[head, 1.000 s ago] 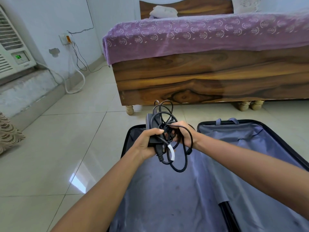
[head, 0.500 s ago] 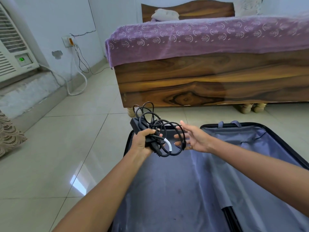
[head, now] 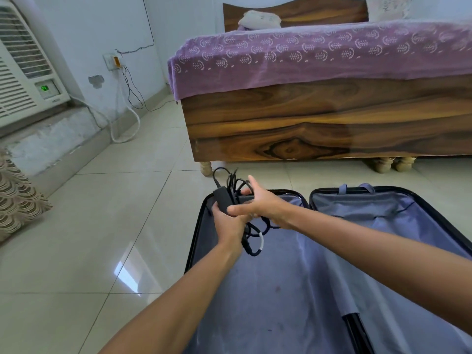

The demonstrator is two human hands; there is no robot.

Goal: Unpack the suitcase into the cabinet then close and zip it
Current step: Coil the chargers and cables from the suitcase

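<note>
Head cam: the only writing anywhere is the green display on the air conditioner (head: 24, 72), and it's too blurry to read, same for the small badge under it. The left hand (head: 228, 222) is wrapped around a black boxy charger (head: 221, 199), matte plastic, with thin black cable (head: 251, 237) looping below the hand, one loop with a white band on it. The right hand (head: 258, 201) lies flat across it, fingers straight and spread, touching the bundle. All of this is held just above the far left corner of the open suitcase (head: 293, 290), glossy black shell, soft grey-blue fabric lining. Behind: wooden bed (head: 319, 129), swirly grain, purple printed bedsheet (head: 306, 57), shiny floor tiles (head: 89, 226).
</note>
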